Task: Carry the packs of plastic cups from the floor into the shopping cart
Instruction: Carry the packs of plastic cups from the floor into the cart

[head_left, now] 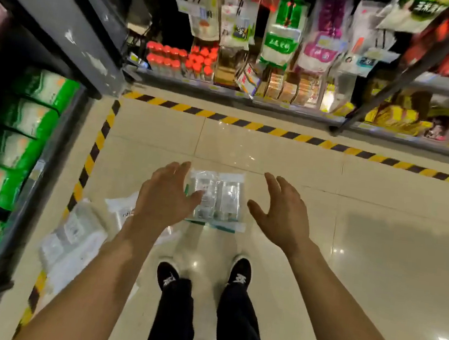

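The fingers [182, 169] of the left hand [167, 194] are spread and nearly straight, holding nothing. The fingers [271, 183] of the right hand [279, 215] are spread too, lightly bent, with the palm turned inward and nothing in it.

Between the two hands a clear pack [220, 197] of plastic cups appears to lie on the floor [377, 243], just ahead of the person's black shoes [239, 273]. The left thumb crosses the pack's left edge in the view; whether it touches the wrap or hovers above it cannot be told. The right hand is apart from the pack's right edge. The cups show only as pale rows through the glossy wrap. Their number cannot be made out, and the label is too small to read.

More packs [75, 239] lie on the floor to the left, partly hidden by the left forearm. They blur into one white heap, so their count is unclear.

Yellow-and-black tape [278, 132] edges the floor along the shelves. The left shelf [10, 243] holds green bags [30, 117], smeared by motion and cut off by the frame edge. The far shelf [199, 86] holds red-capped jars [174, 60] below hanging pouches [282, 36], all with unreadable labels. Both bare forearms run out of the bottom edge.
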`<state>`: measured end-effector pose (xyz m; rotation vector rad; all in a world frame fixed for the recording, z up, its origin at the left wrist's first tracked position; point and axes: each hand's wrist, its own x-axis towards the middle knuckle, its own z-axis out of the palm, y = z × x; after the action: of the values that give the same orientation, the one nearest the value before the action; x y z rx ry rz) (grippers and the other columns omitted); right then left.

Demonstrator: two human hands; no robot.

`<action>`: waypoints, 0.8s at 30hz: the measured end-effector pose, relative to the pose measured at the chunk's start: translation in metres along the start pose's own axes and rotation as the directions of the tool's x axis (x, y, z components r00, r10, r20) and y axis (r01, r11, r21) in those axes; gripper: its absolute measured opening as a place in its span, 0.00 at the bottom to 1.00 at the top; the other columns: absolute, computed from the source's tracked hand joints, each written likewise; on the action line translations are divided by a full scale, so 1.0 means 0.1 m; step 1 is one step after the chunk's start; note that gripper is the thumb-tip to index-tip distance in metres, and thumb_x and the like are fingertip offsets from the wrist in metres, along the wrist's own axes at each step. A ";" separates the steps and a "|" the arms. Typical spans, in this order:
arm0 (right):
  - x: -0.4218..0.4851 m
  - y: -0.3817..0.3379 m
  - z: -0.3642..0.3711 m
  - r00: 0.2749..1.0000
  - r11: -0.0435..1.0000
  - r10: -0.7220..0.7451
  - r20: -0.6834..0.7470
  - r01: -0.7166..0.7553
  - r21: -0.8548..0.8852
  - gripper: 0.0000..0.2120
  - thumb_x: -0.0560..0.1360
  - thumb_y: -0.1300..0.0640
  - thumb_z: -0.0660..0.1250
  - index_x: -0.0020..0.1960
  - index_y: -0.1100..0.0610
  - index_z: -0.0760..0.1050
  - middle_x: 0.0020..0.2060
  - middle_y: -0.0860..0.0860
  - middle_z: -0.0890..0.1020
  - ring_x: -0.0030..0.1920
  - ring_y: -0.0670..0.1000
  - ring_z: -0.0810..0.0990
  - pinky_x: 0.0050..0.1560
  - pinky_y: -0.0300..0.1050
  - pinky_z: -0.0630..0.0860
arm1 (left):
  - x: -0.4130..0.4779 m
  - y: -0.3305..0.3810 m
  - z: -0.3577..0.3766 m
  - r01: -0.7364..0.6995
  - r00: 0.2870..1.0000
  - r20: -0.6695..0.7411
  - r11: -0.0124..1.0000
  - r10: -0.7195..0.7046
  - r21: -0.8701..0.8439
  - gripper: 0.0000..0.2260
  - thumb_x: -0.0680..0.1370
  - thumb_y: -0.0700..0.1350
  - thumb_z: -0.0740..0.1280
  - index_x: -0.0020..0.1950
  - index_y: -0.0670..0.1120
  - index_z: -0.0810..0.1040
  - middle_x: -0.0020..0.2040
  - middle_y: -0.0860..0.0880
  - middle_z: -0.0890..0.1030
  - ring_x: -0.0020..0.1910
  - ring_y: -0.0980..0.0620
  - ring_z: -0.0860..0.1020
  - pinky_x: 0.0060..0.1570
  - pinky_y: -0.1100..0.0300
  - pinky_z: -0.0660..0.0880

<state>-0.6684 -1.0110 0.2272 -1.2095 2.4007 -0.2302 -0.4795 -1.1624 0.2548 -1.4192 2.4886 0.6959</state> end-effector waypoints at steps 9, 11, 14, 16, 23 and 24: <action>1.10 0.80 2.61 0.996 0.989 0.072 0.055 -0.078 0.122 0.35 0.75 0.40 0.59 0.77 0.56 0.61 0.70 0.56 0.71 0.66 0.59 0.71 0.62 0.51 0.69 | 1.58 -1.06 2.54 0.071 0.988 0.138 0.997 -0.064 -0.043 0.31 0.74 0.55 0.67 0.75 0.50 0.63 0.70 0.46 0.71 0.66 0.43 0.71 0.59 0.49 0.73; 1.30 1.01 3.20 0.993 0.983 0.104 0.063 -0.112 0.144 0.35 0.75 0.39 0.58 0.77 0.55 0.60 0.70 0.56 0.70 0.67 0.60 0.70 0.63 0.52 0.69 | 1.90 -1.33 3.09 0.082 0.983 0.166 0.996 -0.076 -0.030 0.32 0.72 0.60 0.64 0.75 0.53 0.63 0.70 0.47 0.72 0.66 0.43 0.72 0.58 0.48 0.74; 1.66 1.28 3.99 0.990 0.983 0.118 0.079 -0.127 0.132 0.37 0.75 0.38 0.58 0.78 0.53 0.57 0.74 0.58 0.65 0.71 0.60 0.65 0.67 0.54 0.67 | 2.31 -1.72 3.81 0.113 0.971 0.219 0.992 -0.100 -0.050 0.35 0.70 0.65 0.57 0.75 0.55 0.60 0.69 0.44 0.71 0.66 0.42 0.71 0.60 0.45 0.74; 1.87 1.45 4.40 0.987 0.984 0.129 0.093 -0.139 0.114 0.37 0.76 0.38 0.60 0.79 0.52 0.54 0.75 0.58 0.63 0.73 0.60 0.64 0.67 0.54 0.67 | 2.50 -1.93 4.17 0.142 0.963 0.239 0.988 -0.125 -0.056 0.35 0.73 0.64 0.60 0.77 0.53 0.56 0.70 0.42 0.69 0.67 0.40 0.70 0.63 0.44 0.71; 2.25 1.67 5.07 0.961 0.838 0.215 0.171 -0.272 0.473 0.43 0.76 0.42 0.66 0.80 0.50 0.42 0.73 0.54 0.63 0.70 0.53 0.65 0.63 0.43 0.64 | 2.71 -2.13 4.76 0.219 0.963 0.220 0.933 -0.158 -0.287 0.37 0.79 0.47 0.67 0.80 0.45 0.47 0.67 0.41 0.75 0.63 0.40 0.75 0.58 0.54 0.70; 2.24 1.66 5.05 0.959 0.817 0.225 0.173 -0.283 0.502 0.43 0.76 0.42 0.66 0.80 0.50 0.42 0.72 0.53 0.64 0.69 0.52 0.65 0.63 0.42 0.64 | 2.68 -2.08 4.74 0.206 0.967 0.207 0.929 -0.146 -0.307 0.37 0.78 0.46 0.67 0.80 0.45 0.47 0.68 0.42 0.75 0.64 0.41 0.75 0.58 0.56 0.70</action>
<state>-0.6750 -1.0648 -0.3470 -0.6248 2.1659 -0.6675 -0.4721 -1.2248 -0.3250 -1.5813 2.1448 1.1839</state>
